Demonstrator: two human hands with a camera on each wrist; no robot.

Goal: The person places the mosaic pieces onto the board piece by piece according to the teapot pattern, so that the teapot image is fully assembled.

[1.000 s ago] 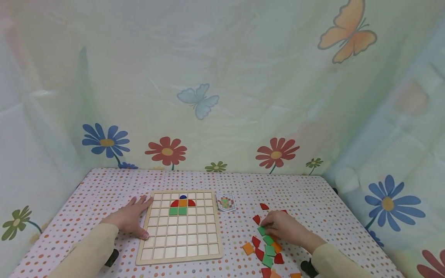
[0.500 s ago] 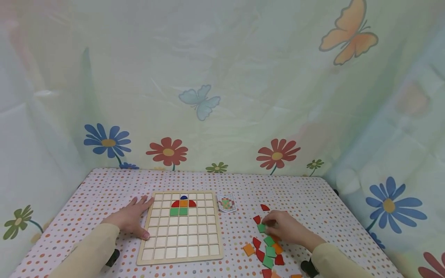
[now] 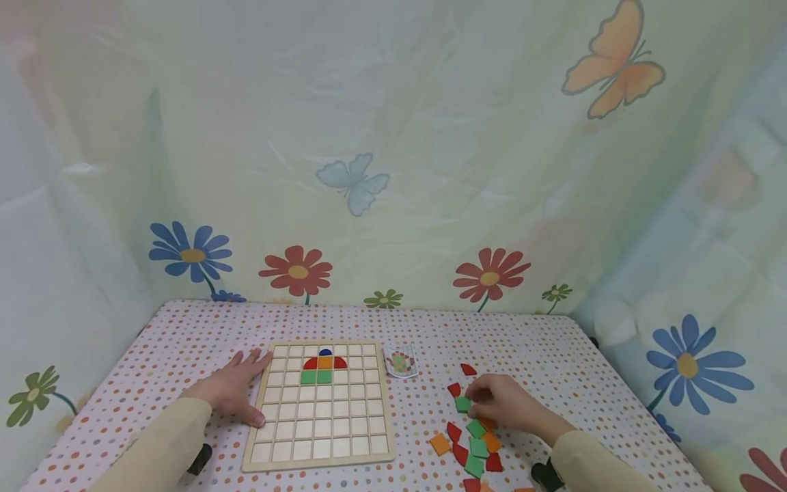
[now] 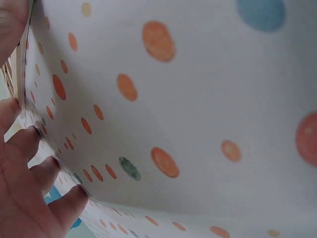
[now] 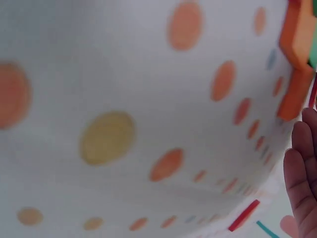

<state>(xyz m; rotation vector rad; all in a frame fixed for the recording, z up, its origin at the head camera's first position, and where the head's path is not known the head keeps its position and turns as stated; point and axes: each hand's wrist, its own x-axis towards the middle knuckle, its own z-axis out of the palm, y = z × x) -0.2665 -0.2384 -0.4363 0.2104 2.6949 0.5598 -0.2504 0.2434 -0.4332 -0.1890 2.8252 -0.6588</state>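
Note:
My left hand (image 3: 229, 389) rests spread on the table, fingertips and thumb at the left edge of a wooden grid board (image 3: 332, 429). In the left wrist view those fingers (image 4: 47, 173) lie apart on the dotted cloth. On the board sit a blue half-round piece (image 3: 325, 352), an orange square (image 3: 324, 363), red quarter-rounds (image 3: 310, 363) and green squares (image 3: 324, 376). My right hand (image 3: 507, 406) pinches a green square tile (image 3: 462, 404) at its right side, low over the loose pieces. In the right wrist view the outer fingers (image 5: 296, 183) lie side by side near orange tiles (image 5: 297, 91).
A small pattern card (image 3: 401, 362) lies right of the board. Loose red quarter-rounds (image 3: 453, 432), green squares (image 3: 478, 447) and orange squares (image 3: 439, 444) are scattered below the right hand. A flowered curtain (image 3: 393, 137) stands behind the dotted table (image 3: 209, 324).
The green tile at my right fingertips has turned and shifted slightly up, away from the green tile below it. My left hand stays at the board's edge.

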